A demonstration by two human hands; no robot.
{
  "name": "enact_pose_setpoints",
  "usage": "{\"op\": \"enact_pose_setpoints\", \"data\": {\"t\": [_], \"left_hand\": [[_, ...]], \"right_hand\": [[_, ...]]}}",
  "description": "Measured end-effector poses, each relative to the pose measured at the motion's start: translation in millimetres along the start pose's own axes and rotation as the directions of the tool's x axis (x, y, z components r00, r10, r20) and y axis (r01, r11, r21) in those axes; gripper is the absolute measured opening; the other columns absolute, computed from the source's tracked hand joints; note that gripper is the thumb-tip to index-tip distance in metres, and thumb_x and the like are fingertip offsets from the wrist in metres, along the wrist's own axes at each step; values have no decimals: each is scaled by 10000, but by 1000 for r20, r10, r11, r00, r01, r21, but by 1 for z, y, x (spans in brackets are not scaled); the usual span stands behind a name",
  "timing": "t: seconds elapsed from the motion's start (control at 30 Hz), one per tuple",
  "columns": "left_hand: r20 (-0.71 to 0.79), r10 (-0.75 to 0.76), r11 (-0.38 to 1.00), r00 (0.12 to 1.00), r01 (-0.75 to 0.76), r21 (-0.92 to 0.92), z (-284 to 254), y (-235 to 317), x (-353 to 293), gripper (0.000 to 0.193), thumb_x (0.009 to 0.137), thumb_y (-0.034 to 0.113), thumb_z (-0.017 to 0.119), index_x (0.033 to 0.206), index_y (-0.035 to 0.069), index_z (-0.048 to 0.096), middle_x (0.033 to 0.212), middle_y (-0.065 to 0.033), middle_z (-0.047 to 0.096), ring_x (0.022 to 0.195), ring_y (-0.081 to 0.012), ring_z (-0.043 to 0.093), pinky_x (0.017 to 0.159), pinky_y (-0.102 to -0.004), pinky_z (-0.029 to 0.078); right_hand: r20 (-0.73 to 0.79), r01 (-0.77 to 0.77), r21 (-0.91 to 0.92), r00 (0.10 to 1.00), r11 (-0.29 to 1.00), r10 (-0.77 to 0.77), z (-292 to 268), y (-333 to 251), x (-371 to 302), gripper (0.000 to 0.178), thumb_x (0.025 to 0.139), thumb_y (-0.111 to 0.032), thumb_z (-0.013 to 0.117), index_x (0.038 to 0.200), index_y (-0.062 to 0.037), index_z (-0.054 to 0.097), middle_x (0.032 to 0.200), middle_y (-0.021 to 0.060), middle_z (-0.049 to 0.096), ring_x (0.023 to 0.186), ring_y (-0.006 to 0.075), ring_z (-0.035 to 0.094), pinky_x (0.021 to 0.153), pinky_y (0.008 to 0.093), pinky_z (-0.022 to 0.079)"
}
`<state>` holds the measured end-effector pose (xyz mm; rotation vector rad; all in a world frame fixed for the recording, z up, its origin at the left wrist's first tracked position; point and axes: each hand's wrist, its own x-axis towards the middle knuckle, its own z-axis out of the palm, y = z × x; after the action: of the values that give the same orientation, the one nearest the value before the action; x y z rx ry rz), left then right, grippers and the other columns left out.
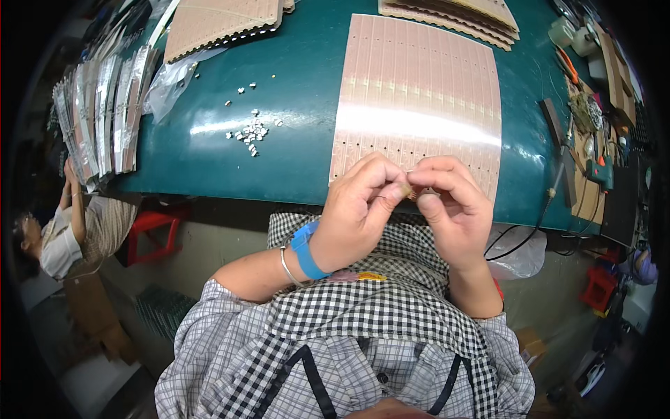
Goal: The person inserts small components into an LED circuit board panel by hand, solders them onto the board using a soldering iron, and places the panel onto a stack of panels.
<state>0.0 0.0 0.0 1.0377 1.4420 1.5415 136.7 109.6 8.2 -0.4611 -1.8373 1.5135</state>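
My left hand (359, 209), with a blue wristband (307, 249) and a silver bangle on its wrist, is closed in a pinch of thumb and forefinger. Opposite it, my right hand (457, 209) curls its fingers and thumb in, so that the fingertips of both hands meet. Something tiny seems to be between them, too small and covered to name. Both hands are over the near edge of a large copper-coloured circuit board panel (419, 70), which has rows of small holes. Left of the panel, small white and silver parts (251, 133) lie scattered on the green tabletop (293, 164).
Stacked panels (223, 28) and another stack (453, 17) stand at the back. Metal strips (105, 112) and a plastic bag (167, 91) are at left. Tools, a soldering iron (558, 174) and its cable lie at right. Another person (66, 223) works at far left, near a red stool (153, 234).
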Motion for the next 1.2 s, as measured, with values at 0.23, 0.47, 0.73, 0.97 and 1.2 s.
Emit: {"op": "enact_pose_setpoints", "data": {"t": [0.23,0.47,0.73,0.97,1.2], "left_hand": [[73,-156,894,985,173,-413,5,6,0,135,967,9,586,1082,-58,602,1056,-67,616,976,-105,616,844,-251,530],[300,-234,800,925,358,-481,-6,11,5,149,957,10,607,1095,-45,613,1028,-55,631,967,-94,613,845,-236,523],[225,-165,978,960,189,-89,-9,17,0,122,888,16,693,1009,-2,682,912,-44,662,808,-82,626,706,-226,518],[-293,270,639,917,57,767,-97,34,-11,158,782,-10,751,930,7,698,853,-22,632,628,-65,413,553,-216,337],[-367,176,503,913,236,831,-138,2,-19,143,812,43,767,926,20,684,781,7,615,591,-71,362,533,-233,337]], "right_hand": [[11,83,-145,997,986,-83,-6,-2,-1,222,765,98,741,970,16,720,981,107,636,822,138,623,674,241,515],[47,-115,295,993,949,106,-11,-2,-5,162,779,57,758,928,12,712,976,99,614,858,136,601,711,233,499],[156,-107,-3,982,994,106,-21,-14,-8,142,753,84,748,881,24,734,934,113,652,838,158,627,687,251,512],[-330,-179,-312,941,933,70,-90,10,-9,115,759,116,690,858,60,705,914,120,681,869,183,643,793,275,503],[-350,-176,-443,937,879,11,-97,24,-19,91,775,65,704,862,39,710,906,109,696,863,186,652,790,285,509]]}}
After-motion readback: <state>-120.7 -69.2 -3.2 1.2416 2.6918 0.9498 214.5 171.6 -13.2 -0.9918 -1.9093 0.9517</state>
